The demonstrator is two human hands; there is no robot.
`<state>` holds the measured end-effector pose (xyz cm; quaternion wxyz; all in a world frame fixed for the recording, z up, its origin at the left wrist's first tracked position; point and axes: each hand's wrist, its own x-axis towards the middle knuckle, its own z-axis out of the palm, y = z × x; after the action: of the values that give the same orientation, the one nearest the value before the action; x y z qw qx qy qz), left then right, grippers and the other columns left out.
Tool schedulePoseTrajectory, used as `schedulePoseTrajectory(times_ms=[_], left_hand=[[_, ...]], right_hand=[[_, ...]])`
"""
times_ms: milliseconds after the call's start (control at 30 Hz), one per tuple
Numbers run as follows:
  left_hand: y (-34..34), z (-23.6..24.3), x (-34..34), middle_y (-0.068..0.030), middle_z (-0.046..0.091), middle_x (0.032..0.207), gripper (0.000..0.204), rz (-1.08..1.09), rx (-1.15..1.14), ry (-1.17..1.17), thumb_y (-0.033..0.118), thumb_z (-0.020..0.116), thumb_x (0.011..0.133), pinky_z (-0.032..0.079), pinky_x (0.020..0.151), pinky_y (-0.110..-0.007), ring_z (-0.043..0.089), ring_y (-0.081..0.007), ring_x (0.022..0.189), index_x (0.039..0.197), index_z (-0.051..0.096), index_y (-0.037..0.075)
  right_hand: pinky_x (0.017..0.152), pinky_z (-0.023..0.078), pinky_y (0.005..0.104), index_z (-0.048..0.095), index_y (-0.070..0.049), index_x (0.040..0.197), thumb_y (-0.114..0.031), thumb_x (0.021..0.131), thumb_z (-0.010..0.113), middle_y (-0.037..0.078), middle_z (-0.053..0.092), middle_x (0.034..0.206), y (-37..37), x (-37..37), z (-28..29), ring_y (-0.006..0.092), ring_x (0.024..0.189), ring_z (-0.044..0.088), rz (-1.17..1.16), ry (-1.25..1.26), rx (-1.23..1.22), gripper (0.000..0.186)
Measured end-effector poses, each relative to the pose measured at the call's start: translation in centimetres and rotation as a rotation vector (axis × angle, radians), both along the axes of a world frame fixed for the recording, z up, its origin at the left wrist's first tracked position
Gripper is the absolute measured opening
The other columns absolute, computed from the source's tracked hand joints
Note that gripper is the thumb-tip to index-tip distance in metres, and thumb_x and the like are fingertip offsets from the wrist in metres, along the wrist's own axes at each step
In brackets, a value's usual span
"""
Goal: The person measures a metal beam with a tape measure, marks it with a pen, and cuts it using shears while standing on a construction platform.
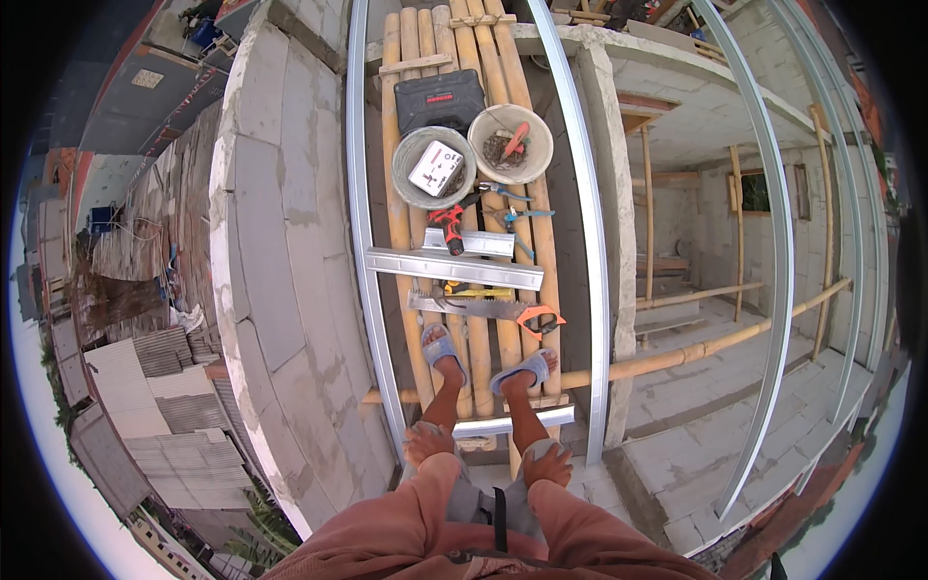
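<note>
My left hand rests on my left knee, fingers spread and holding nothing. On the other knee lies my right hand, also open and bare of any tool. Beyond my sandalled feet, a handsaw with an orange handle lies across the bamboo poles. Close behind it are a yellow tool, a long metal channel and a shorter channel piece. A red and black cordless drill lies by blue-handled pliers.
Two buckets, a grey one with a white box and a pale one with a red-handled tool, stand before a black case. Long metal rails flank the bamboo. A block wall drops off leftward; a lower room lies right.
</note>
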<state>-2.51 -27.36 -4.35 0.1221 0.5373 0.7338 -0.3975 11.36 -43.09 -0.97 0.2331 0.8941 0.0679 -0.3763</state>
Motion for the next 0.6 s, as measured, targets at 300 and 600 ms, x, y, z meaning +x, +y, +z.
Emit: schedulePoseTrajectory(times_ms=[300, 600], left_hand=[[1.6, -0.2, -0.5, -0.0155, 0.055, 0.129, 0.053, -0.03, -0.056, -0.026, 0.051, 0.062, 0.086, 0.052, 0.09, -0.05, 0.062, -0.0371, 0.109, 0.122, 0.061, 0.012], [8.3, -5.2, -1.0, -0.0215, 0.054, 0.13, 0.046, -0.678, -0.014, -0.436, 0.041, 0.06, 0.089, 0.048, 0.098, -0.052, 0.058, -0.0375, 0.118, 0.125, 0.062, 0.012]], right_hand=[[0.092, 0.051, 0.0509, 0.05, -0.009, 0.136, -0.055, 0.083, 0.065, 0.021, 0.046, 0.137, 1.0, 2.9, 1.2, 0.0435, 0.113, 0.058, -0.099, 0.087, 0.059, 0.072], [0.102, 0.042, 0.0444, 0.059, -0.002, 0.128, -0.038, 0.099, 0.057, 0.019, 0.061, 0.121, 1.3, 14.1, -10.6, 0.0325, 0.118, 0.056, -0.107, -0.025, 0.808, 0.047]])
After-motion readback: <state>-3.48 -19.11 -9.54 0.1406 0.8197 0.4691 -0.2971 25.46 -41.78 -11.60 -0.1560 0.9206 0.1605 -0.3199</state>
